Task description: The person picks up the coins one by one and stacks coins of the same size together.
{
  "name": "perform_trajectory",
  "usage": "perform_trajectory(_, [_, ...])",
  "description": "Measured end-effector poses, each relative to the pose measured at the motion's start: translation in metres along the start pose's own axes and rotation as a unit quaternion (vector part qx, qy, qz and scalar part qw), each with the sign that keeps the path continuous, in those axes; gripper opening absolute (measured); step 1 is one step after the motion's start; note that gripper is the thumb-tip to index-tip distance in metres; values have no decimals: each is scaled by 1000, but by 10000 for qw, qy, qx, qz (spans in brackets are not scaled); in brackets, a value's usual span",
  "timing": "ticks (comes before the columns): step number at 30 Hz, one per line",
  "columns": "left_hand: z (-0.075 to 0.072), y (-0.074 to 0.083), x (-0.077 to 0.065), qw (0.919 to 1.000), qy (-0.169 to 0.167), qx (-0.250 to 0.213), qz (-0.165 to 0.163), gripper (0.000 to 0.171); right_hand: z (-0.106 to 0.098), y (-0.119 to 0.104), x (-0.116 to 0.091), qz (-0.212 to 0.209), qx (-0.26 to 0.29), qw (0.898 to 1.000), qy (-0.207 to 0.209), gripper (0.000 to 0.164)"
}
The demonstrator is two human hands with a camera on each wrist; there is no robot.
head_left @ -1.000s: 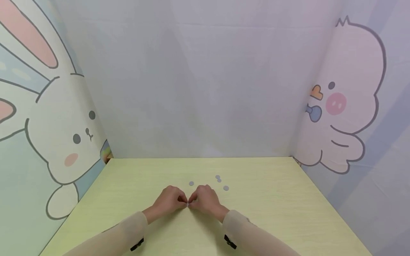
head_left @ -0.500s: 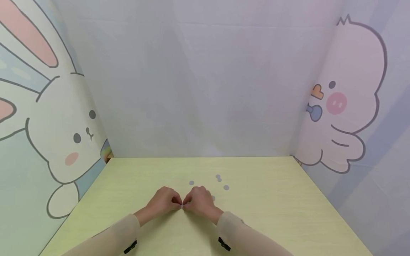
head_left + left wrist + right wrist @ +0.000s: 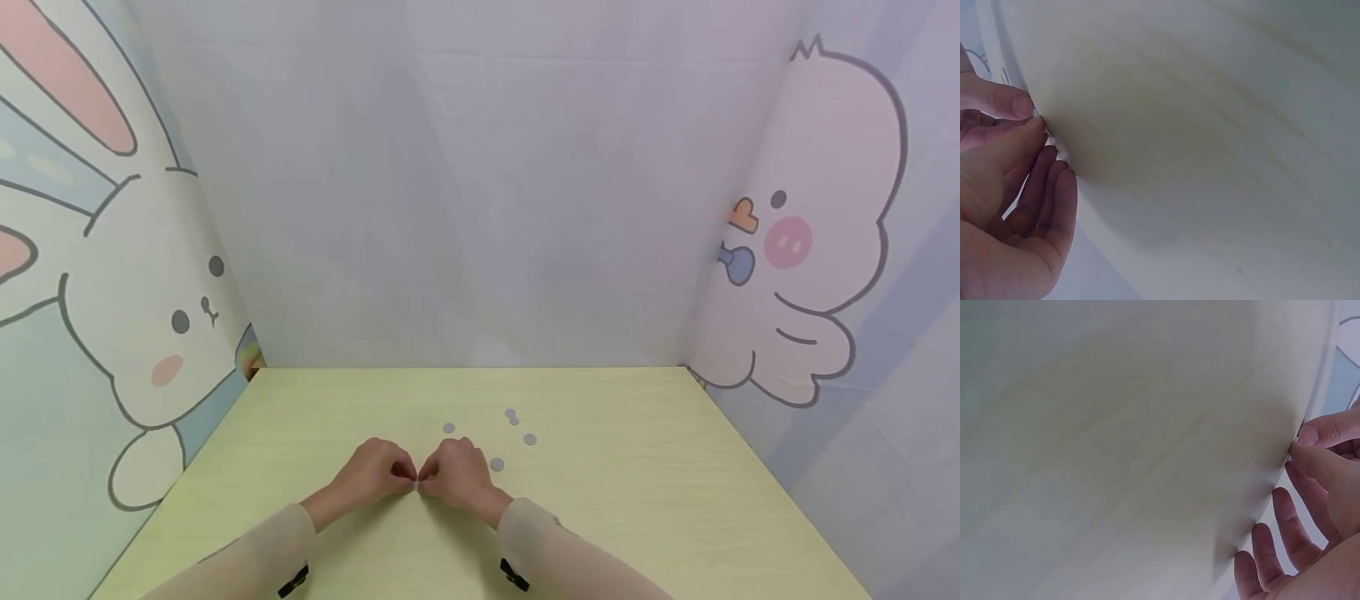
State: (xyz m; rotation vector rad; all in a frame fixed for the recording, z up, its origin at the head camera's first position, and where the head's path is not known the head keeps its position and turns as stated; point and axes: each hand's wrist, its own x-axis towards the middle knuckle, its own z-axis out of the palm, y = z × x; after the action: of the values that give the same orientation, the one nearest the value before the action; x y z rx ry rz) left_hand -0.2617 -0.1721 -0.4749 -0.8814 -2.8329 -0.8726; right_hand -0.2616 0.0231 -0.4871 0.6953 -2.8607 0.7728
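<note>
My left hand (image 3: 373,473) and right hand (image 3: 456,475) meet low over the table (image 3: 637,492) in the head view. Their thumbs and fingers pinch a small thin grey disc (image 3: 416,486) between them, mostly covered by the fingertips. In the left wrist view the left hand (image 3: 1016,250) has its thumb tip near the right thumb, close to the tabletop. The right wrist view shows the right hand (image 3: 1316,544) with its other fingertips resting at the surface. Just right of the right hand a flat grey disc (image 3: 497,464) lies on the table.
Farther back lie a single grey disc (image 3: 448,427), another disc (image 3: 530,439) to the right, and two small ones, a rear disc (image 3: 511,413) touching or overlapping a front disc (image 3: 513,422). A pale curtain (image 3: 465,208) hangs behind the table, with printed cartoon cloths at both sides.
Both hands have shifted left together, slightly toward me, still pinching at the same point. A grey disc that the right hand hid has come into view beside it. The other discs stay put.
</note>
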Motion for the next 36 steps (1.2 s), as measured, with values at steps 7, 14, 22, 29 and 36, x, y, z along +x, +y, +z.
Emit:
perform_trajectory(7, [-4, -6, -6, 9998, 33, -75, 157, 9, 3, -5, 1, -69, 46, 9999, 84, 5])
perform_trajectory(14, [-5, -11, -7, 10000, -2, -33, 51, 7, 7, -6, 2, -40, 76, 9999, 126, 6])
perform_trajectory(22, [-6, -12, -9, 10000, -11, -54, -61, 8, 8, -10, 3, 90, 49, 9999, 72, 6])
perform_trajectory(29, [-6, -14, -12, 9999, -33, -46, -142, 9, 8, -13, 2, 250, 148, 9996, 17, 6])
perform_trajectory(36, [-7, -13, -14, 9999, -100, -57, -121, 10, 8, -16, 1, 323, 94, 9994, -9, 7])
